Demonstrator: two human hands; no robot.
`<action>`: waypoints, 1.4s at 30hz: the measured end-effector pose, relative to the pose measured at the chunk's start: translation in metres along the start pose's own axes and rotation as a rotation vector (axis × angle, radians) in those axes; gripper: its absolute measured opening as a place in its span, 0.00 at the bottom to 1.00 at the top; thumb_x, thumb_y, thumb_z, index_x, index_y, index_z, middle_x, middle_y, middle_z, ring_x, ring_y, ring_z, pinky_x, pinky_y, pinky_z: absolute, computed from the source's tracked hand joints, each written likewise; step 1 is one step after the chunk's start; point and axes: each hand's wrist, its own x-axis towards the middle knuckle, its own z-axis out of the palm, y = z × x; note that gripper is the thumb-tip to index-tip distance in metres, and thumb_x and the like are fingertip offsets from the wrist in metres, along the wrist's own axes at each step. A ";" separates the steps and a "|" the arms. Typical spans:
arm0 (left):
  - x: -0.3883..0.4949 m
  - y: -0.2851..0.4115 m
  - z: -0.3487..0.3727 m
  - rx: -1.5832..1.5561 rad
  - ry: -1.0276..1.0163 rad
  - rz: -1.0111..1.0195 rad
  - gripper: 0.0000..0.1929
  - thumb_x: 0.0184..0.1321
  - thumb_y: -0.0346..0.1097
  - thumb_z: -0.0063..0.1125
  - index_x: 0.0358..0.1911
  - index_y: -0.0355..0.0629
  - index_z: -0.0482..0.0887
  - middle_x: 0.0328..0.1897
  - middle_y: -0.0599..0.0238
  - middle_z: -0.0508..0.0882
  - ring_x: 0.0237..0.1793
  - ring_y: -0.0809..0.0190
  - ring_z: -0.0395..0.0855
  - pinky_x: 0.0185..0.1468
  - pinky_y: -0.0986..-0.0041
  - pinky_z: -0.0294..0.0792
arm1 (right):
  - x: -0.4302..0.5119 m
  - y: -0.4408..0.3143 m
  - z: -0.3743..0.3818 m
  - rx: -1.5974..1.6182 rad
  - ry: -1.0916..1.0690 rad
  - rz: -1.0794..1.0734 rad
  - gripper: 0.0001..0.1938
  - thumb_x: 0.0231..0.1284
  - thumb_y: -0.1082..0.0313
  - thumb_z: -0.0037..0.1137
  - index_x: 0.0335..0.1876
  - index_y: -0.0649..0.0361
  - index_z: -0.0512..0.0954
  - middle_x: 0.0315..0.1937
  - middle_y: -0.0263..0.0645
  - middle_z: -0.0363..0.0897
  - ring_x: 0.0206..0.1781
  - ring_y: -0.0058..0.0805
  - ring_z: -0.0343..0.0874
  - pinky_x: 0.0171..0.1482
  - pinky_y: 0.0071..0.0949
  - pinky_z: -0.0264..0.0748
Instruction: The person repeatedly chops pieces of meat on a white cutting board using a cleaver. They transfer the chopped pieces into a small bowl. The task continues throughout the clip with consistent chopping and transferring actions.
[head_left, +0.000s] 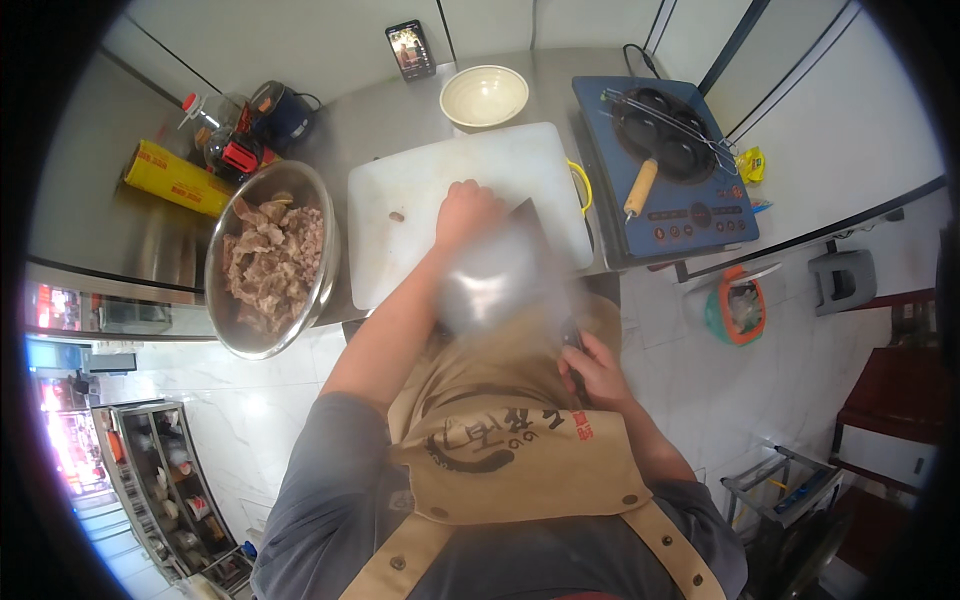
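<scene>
My right hand (596, 375) grips the dark handle of a kitchen knife (546, 244). Its blade points away from me over the right part of a white cutting board (420, 180). My left hand (466, 214) rests on the middle of the board with its fingers curled; whether anything is under them is hidden. A small brown scrap of meat (396, 217) lies left of that hand. Between my hands, a shiny metal surface (484, 285) is too blurred to identify. A steel bowl (328, 281) of meat pieces (262, 259) stands left of the board.
Behind the board are a cream bowl (484, 96) and a propped phone (411, 50). On the right, an induction cooker (645, 236) carries a multi-hole pan (660, 135). Bottles (229, 154) and a yellow box (176, 178) stand left. A bin (735, 307) is on the floor.
</scene>
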 end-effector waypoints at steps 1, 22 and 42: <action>0.002 0.000 0.000 0.006 -0.009 0.001 0.05 0.53 0.31 0.64 0.27 0.37 0.83 0.33 0.52 0.82 0.41 0.45 0.81 0.46 0.58 0.76 | 0.000 0.000 -0.001 -0.004 0.001 0.001 0.08 0.72 0.63 0.49 0.47 0.57 0.74 0.30 0.31 0.76 0.25 0.20 0.73 0.28 0.20 0.66; 0.015 0.039 -0.021 0.306 -0.298 -0.030 0.08 0.54 0.29 0.57 0.38 0.37 0.81 0.42 0.52 0.83 0.47 0.48 0.83 0.45 0.60 0.80 | 0.022 0.025 -0.020 0.167 0.005 -0.060 0.12 0.71 0.67 0.53 0.56 0.59 0.73 0.31 0.34 0.77 0.26 0.19 0.74 0.28 0.21 0.70; -0.009 -0.011 -0.005 0.143 -0.150 0.045 0.04 0.52 0.29 0.60 0.30 0.39 0.84 0.35 0.54 0.85 0.42 0.49 0.84 0.44 0.60 0.80 | 0.020 0.015 -0.011 0.087 0.007 -0.170 0.08 0.72 0.68 0.49 0.52 0.60 0.73 0.29 0.32 0.75 0.24 0.18 0.73 0.28 0.20 0.68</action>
